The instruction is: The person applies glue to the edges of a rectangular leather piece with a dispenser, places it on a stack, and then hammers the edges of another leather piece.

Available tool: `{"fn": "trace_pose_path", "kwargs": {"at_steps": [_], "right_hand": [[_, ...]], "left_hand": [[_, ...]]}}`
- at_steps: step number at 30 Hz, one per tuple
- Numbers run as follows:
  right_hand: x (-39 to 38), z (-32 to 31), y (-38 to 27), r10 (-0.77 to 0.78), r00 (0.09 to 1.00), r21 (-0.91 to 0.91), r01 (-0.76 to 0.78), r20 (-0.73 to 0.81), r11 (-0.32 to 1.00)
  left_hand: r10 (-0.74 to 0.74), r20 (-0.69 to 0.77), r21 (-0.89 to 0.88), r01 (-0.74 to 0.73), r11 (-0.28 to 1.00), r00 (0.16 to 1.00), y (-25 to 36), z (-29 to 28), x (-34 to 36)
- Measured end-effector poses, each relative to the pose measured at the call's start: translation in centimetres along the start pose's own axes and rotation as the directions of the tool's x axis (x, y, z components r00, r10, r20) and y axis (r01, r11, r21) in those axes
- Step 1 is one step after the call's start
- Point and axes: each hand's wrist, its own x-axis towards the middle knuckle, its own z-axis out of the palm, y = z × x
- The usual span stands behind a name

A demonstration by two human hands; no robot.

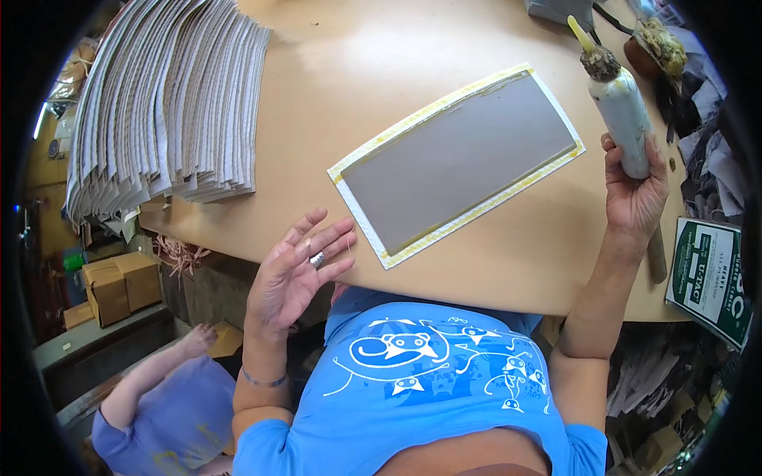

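My right hand [637, 194] grips the lower end of a white squeeze bottle [623, 115] at the table's right side. Its yellow nozzle points up and a brown crust surrounds its neck. At the front edge, my left hand [298, 266] is open, fingers spread, a silvery band around one finger. Those fingertips are close to the near left corner of a white-bordered sheet; whether they touch it I cannot tell. A flat grey rectangular panel [468, 163] lies on that sheet. Yellow glue-like streaks run along the white border [361, 218], which shows all round the panel.
A tall fanned stack of white-edged sheets [182, 111] fills the table's left side. At right are a wooden stick [657, 254], a green-and-white box [710, 274], a crusted lump [663, 51] and cloth scraps. Another person [175, 412] in purple is at lower left, near a cardboard box [119, 285].
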Motion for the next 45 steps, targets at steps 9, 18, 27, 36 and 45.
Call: {"fn": "trace_pose_path", "kwargs": {"at_steps": [9,18,27,36,45], "right_hand": [[0.3,0.3,-0.6,-0.05,0.998,0.102,0.047,0.023,0.994],[0.9,-0.1,-0.6,-0.127,0.987,-0.045,0.123,-0.096,0.991],[3.1,-2.4,2.1,-0.3,0.954,-0.402,0.269,-0.016,0.875],[3.3,-3.2,1.9,-0.57,0.767,-0.948,0.308,0.295,-0.076],[-2.6,2.4,0.2,-0.391,0.836,-0.917,0.395,0.385,-0.057]], "left_hand": [[0.01,0.006,-0.073,-0.009,0.997,1.0,-0.9,0.1,1.3],[0.138,0.004,0.104,-0.138,0.985,0.99,-1.0,0.3,1.4],[0.238,0.215,0.296,-0.296,0.908,0.947,-0.3,4.4,2.3],[0.177,0.434,0.277,-0.318,0.907,0.883,-0.5,6.1,2.6],[0.206,0.568,0.102,-0.316,0.943,0.797,-1.1,8.6,3.1]]}}
